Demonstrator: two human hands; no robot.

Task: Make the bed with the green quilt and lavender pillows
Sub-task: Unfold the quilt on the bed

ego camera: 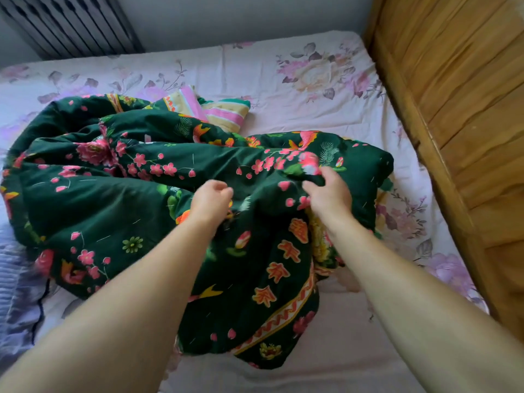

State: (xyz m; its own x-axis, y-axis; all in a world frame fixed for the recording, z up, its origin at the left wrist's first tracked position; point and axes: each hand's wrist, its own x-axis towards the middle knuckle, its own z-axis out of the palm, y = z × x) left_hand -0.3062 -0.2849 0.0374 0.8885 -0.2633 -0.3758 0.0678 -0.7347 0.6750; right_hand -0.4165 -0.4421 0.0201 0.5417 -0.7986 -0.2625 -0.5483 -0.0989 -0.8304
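Head view. Green quilt (147, 194): bunched in a heap across the middle of the pink floral sheet (297, 89), striped lining showing at the far edge. My left hand (211, 201): fingers curled loosely, on the quilt; grip cannot be told. My right hand (329, 195): fingers closed, pinching a quilt fold. Lavender pillow (17, 293): left edge. Wooden headboard (459, 109): right.

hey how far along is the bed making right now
Early on. Done: the floral sheet lies flat on the mattress. In hand: the right hand pinches a fold of the green quilt; the left hand is curled at it, grip unclear. Left: the quilt is bunched, and the lavender fabric at the left edge needs placing.
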